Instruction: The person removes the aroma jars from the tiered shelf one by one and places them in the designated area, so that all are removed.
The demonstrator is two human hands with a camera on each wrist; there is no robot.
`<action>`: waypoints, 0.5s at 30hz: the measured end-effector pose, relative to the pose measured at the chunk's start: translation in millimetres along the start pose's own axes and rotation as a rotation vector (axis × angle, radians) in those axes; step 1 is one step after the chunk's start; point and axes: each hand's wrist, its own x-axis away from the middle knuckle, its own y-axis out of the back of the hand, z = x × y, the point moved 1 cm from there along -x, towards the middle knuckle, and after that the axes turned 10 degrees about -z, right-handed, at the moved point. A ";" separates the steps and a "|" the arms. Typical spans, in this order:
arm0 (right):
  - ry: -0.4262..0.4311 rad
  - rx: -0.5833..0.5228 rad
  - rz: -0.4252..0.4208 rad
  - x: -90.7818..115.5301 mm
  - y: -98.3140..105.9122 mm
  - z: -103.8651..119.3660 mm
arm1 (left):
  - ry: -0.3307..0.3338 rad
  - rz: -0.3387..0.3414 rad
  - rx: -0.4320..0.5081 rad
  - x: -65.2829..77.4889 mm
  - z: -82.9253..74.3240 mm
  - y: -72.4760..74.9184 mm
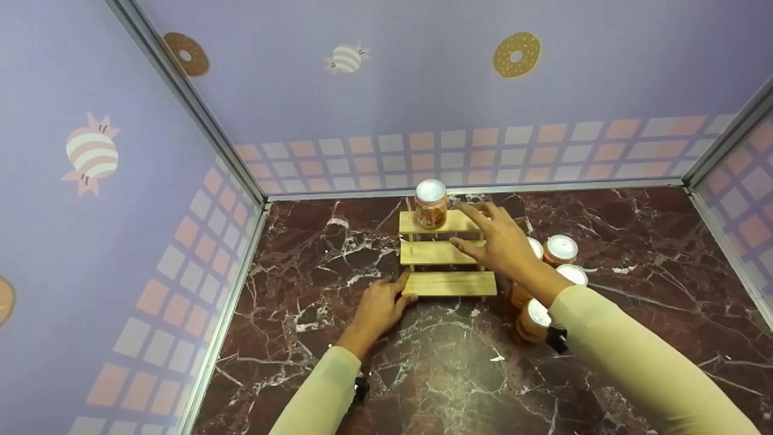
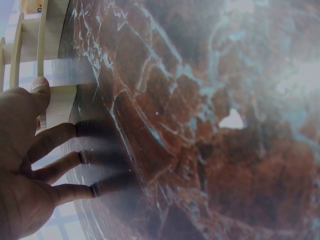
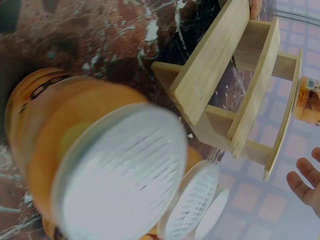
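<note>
A three-step wooden display rack (image 1: 448, 284) stands on the dark marbled surface. On the left part of its top step sits a jar (image 1: 431, 205) with a white lid and orange-brown contents, upright. My left hand (image 1: 377, 308) pinches the left end of the lowest step between thumb and index finger; its other fingers (image 2: 55, 167) rest on the surface. Above the rack's right side hovers my right hand (image 1: 500, 241), fingers spread, holding nothing and apart from the jar. In the right wrist view, its fingertips (image 3: 307, 175) show near the top-step jar (image 3: 307, 101).
Several similar white-lidded jars, one at the front (image 1: 534, 320) and another at the back (image 1: 560, 249), cluster right of the rack, partly under my right forearm. Patterned lilac walls (image 1: 386, 90) enclose the surface at the back and both sides.
</note>
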 end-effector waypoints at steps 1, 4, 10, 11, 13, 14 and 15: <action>-0.008 0.003 0.002 -1.2 -1.1 1.1 | 0.004 0.006 0.015 -1.2 -7.6 8.9; -0.027 0.010 0.010 -5.3 -5.3 5.0 | 0.001 0.021 0.027 -3.7 -25.3 31.5; -0.015 -0.013 -0.005 -15.1 -16.0 13.6 | -0.009 0.011 -0.007 -3.6 -21.4 28.4; -0.008 -0.016 -0.014 -16.2 -17.9 14.5 | -0.006 0.015 -0.004 -3.7 -18.0 24.4; 0.020 -0.017 -0.037 -17.8 -21.8 14.8 | -0.004 -0.006 0.011 -1.1 -4.6 6.7; 0.031 -0.020 -0.050 -18.3 -23.4 14.7 | 0.006 0.003 0.030 -1.6 -2.4 3.8; 0.038 -0.019 -0.057 -18.5 -24.6 14.3 | 0.005 -0.005 0.026 -0.2 3.6 -4.7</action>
